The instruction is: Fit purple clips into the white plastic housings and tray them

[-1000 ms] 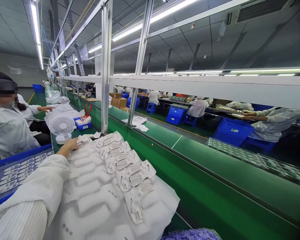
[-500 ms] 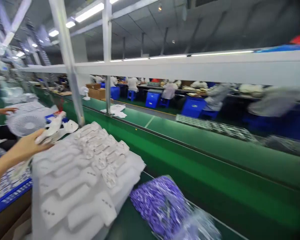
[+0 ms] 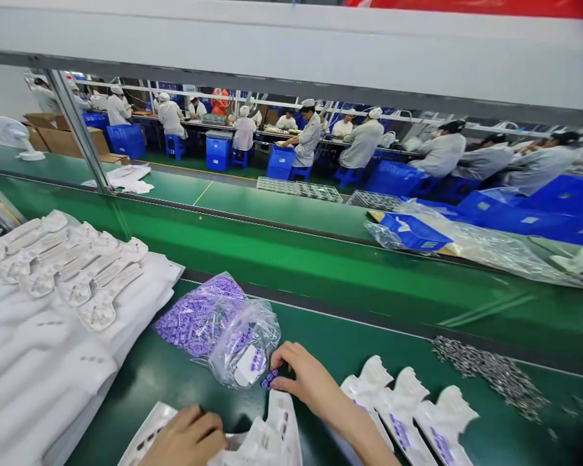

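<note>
On the dark green worktop (image 3: pixel 175 382), a small cluster of purple plastic pieces (image 3: pixel 269 380) appeared to be pinched at the tips of the nearly closed thumb and forefinger of the right hand (image 3: pixel 304 378), just beside a clear plastic bag (image 3: pixel 199 317) filled with similar pieces. By the left hand (image 3: pixel 187 437), its fingers bent and slightly parted, the glossy white plastic shells (image 3: pixel 282 424) at the near edge were covered in part; whether one was gripped or merely touched could not be told. Three white shells with purple insets (image 3: pixel 402 421) were set side by side to the right, near a heap of small silvery metal parts (image 3: pixel 490 375), while further white shells (image 3: pixel 100 307) were laid in a row on white padded sheeting (image 3: pixel 34 362) at the left. The step in hand was judged to be the handling of purple pieces beside slotted shells that had not yet been fitted with any; a light, exact fingertip grip and a steadied shell seemed to be called for next. No brand could be made out: pale labels were borne by the blue plastic bins (image 3: pixel 218 154) across the aisle, but their writing was too small to be read.
</note>
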### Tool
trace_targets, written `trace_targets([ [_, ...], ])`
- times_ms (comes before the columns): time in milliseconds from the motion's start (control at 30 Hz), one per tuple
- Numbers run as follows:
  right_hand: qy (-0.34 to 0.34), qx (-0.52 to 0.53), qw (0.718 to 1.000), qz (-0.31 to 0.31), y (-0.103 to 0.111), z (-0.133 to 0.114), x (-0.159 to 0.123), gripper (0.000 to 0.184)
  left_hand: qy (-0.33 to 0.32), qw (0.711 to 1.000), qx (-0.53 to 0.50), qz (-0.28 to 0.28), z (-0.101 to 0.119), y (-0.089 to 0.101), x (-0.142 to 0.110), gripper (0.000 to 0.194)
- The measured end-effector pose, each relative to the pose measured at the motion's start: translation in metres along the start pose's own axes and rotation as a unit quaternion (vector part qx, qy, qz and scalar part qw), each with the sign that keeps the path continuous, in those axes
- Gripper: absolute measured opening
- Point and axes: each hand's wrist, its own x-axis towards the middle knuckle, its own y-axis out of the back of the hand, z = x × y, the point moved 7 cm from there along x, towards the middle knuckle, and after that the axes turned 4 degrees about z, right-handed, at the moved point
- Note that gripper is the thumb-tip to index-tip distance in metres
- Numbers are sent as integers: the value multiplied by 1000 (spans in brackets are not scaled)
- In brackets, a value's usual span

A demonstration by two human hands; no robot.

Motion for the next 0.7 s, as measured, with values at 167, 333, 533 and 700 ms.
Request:
trace_targets([
  [167, -3, 11, 999, -45, -6, 7, 0, 21, 120, 986, -111, -22, -10, -11, 10, 38],
  [333, -10, 62, 995, -73, 4, 8, 5, 19, 215, 955, -199, 35, -22, -19, 6, 52],
  [533, -26, 255, 966, -45, 40, 1, 11, 19, 344, 877, -314, 122, -23, 7, 18, 47],
  [700, -14, 432, 902, 28, 58, -6, 15, 32, 458, 668, -555, 188, -24, 34, 23, 57],
])
